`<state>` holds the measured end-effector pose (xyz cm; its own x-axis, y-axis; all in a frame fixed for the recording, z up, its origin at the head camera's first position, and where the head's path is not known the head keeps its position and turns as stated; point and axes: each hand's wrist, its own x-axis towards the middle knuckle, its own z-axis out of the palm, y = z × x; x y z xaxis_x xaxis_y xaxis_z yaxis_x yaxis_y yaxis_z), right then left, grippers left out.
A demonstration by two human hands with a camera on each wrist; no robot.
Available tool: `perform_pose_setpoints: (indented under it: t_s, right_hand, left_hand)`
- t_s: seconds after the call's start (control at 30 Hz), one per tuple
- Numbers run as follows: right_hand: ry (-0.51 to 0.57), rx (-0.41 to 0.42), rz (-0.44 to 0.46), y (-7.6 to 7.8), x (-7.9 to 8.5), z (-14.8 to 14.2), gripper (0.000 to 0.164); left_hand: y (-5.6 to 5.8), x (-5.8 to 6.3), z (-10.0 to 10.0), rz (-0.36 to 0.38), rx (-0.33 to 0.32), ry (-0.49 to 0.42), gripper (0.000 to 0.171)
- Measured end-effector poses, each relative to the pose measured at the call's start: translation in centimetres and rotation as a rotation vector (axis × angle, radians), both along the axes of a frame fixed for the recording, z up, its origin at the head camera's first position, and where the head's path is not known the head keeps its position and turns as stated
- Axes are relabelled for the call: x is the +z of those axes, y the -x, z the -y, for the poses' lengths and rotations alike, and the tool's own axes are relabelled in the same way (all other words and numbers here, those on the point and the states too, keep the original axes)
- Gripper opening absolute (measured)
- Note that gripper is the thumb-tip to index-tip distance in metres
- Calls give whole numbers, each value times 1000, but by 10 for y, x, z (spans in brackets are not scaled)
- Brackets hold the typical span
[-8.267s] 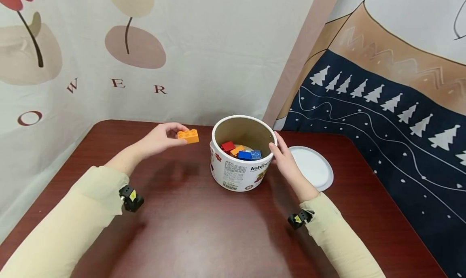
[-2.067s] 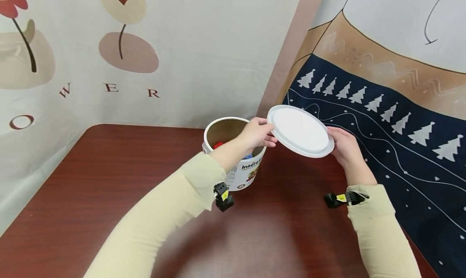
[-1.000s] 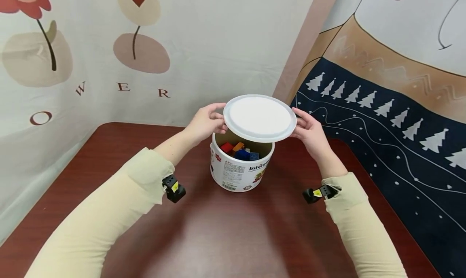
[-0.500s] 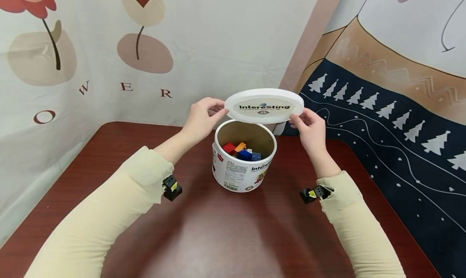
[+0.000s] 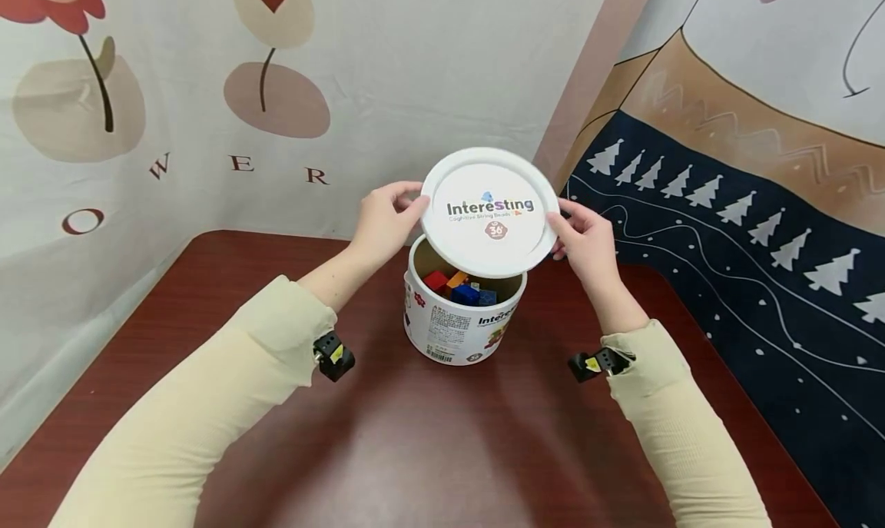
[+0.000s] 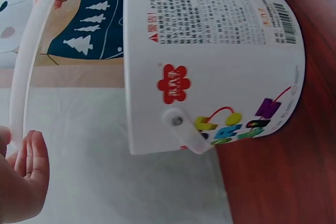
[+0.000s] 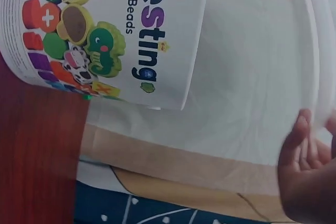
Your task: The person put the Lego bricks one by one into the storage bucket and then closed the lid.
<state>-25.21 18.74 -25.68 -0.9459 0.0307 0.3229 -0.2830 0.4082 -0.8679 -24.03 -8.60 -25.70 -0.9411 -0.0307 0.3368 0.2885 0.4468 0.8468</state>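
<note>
A round white lid, printed "Interesting", is tilted above the bucket with its printed face toward me. My left hand pinches its left edge between thumb and fingers, and my right hand pinches the right edge. Below stands the white printed bucket, upright, its mouth partly covered by the lid in the head view. Inside lie red, orange and blue toy bricks. In the left wrist view the lid is held apart from the bucket's rim.
The bucket stands on a dark red-brown table. Behind it hangs a pale printed cloth; on the right is a navy cloth with white trees. A side handle hangs on the bucket.
The orange brick once in my left hand is gone from it. The lid has come up off the table into both hands, moved left over the bucket and flipped to show its printed face.
</note>
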Motion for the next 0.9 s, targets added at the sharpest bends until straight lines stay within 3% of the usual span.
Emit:
perform_pose_setpoints:
  t_s: [0.13,0.27,0.47,0.9]
  right_hand:
    - [-1,40,192,2,-5,-3,40]
    - [7,56,286,5,-12,-6,39]
    - [13,79,336,8,-22,-7,39]
    - [-48,51,431,11,-41,-4,40]
  left_hand:
    - [-1,-8,1,98,-13,19,37]
    - [-1,-15,2,168,-25,52,38]
    - [-2,-25,3,267,-53,92,41]
    - [-6,-34,1,353,-84,124,47]
